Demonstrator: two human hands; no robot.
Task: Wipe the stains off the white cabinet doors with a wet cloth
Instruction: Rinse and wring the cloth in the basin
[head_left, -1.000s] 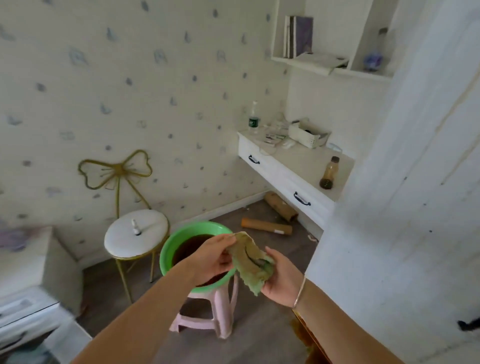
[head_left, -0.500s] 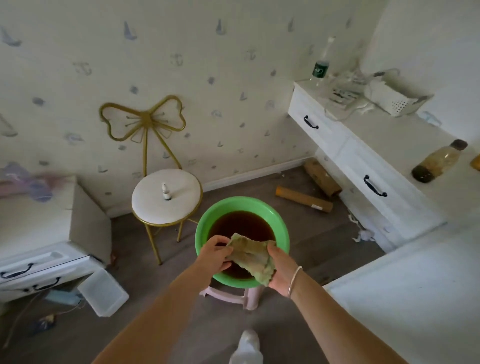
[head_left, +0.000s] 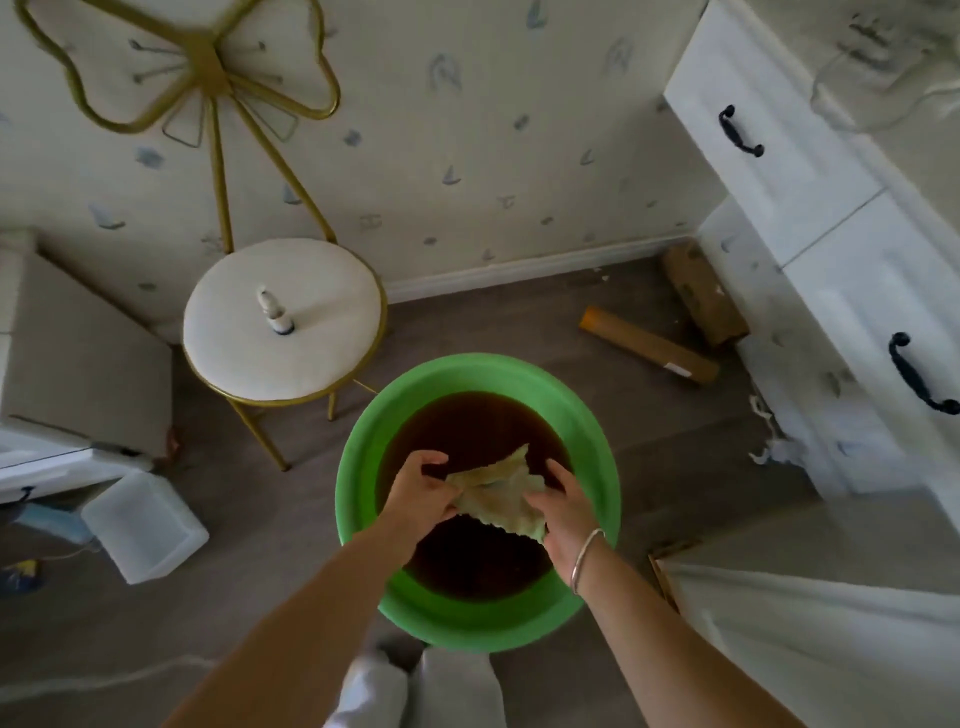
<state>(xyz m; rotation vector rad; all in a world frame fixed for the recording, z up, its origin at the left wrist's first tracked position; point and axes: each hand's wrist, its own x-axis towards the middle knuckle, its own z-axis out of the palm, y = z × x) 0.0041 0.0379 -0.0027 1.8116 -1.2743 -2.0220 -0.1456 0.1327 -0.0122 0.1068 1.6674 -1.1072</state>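
Left hand (head_left: 421, 491) and right hand (head_left: 563, 501) now hold the cloth (head_left: 498, 493) lower — over the brown water (head_left: 467, 426) in the basin (head_left: 358, 467), off its rim.

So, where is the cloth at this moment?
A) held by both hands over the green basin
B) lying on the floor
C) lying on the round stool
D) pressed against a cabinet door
A: the left hand and the right hand both grip the cloth over the dark water in the green basin.

Dim, soft daylight, no hard shadows; wide-angle bending and motion blur smear the edges.
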